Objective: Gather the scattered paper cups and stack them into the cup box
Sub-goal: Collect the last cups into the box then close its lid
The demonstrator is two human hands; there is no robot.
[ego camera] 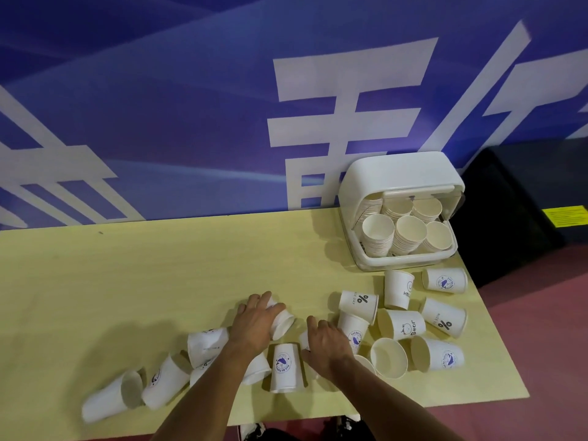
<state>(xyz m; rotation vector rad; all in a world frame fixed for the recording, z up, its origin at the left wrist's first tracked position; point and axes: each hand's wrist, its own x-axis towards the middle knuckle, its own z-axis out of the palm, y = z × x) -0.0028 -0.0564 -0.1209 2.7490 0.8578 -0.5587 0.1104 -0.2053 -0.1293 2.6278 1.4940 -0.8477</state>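
White paper cups (444, 319) litter the pale yellow table (127, 281), white plastic cup box (410, 261) part-filled, left hand (254, 323) clutching one, right hand (327, 345) grip unclear.

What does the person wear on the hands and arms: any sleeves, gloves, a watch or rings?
The left hand and the right hand wear no gloves, and no ring, watch or bracelet shows. Both arms are bare up to the picture's edge; no sleeve is in view.

Illumination is moderate and diffuse, arriving from roughly 2 o'clock. Soft shadows extend toward 9 o'clock from the cup box (397, 173) and paper cups (396, 289) across the tabletop (159, 265). Wide-angle distortion bows the edges. Detail is slightly soft throughout; the 3 o'clock area is dark.
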